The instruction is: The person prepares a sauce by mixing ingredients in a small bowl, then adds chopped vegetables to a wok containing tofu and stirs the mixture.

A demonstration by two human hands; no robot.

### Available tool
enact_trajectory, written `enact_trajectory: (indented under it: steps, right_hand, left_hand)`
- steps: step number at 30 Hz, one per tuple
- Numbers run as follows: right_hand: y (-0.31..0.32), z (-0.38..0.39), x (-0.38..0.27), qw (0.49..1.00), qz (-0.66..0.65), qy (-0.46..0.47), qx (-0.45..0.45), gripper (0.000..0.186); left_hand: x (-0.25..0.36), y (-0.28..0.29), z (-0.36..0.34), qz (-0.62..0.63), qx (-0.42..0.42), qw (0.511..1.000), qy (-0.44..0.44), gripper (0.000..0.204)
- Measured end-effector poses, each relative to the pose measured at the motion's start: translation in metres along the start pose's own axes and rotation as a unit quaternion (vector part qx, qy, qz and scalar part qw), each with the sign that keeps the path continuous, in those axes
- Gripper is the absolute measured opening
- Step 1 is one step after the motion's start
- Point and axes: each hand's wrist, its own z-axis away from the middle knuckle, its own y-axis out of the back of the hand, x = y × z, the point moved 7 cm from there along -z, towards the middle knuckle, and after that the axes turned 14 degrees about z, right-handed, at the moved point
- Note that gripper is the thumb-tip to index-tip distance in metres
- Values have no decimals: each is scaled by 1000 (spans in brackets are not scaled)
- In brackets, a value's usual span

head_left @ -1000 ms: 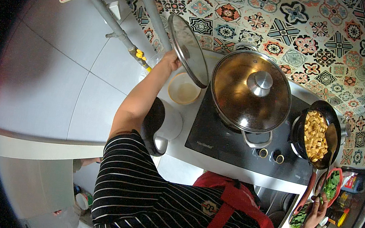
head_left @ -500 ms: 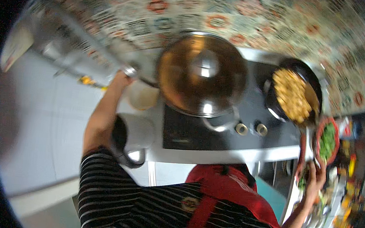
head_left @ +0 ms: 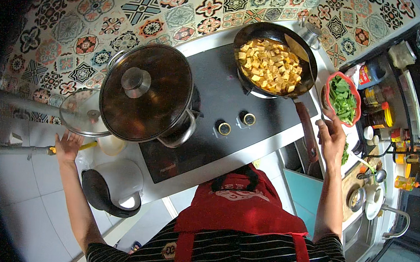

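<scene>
Standing over the black cooktop, the person had the left hand splayed and empty, just beside the loose glass lid at the left end of the countertop. The right hand was half curled near the handle end of the spatula; whether the fingers gripped it could not be told. The frying pan of tofu-like cubes stood at the cooktop's right rear corner, the spatula's blade along its right inner side.

The cubes looked soft, so working them well probably called for sliding the blade low beneath them and turning gently, with the free left hand steadying the wooden handle. That handle jutted across the countertop's front edge, beside the right hand, where it could be knocked.

A lidded stockpot covered much of the cooktop's left side and partly hid the loose lid, while a white kettle-like vessel stood at the countertop's left front corner. A red bowl of leafy greens sat past the cooktop's right edge, close to the right fingertips, narrowing the room there.
</scene>
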Motion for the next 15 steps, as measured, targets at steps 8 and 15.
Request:
enact_trajectory:
  steps: [8,15]
  right_hand:
    - [-3,-26,9,998,59,19,-12,31]
    - [-14,-38,22,993,-24,111,-36,30]
  left_hand:
    - [21,-6,32,-167,1,968,-189,77]
    - [-21,-129,301,-344,-71,612,-708,38]
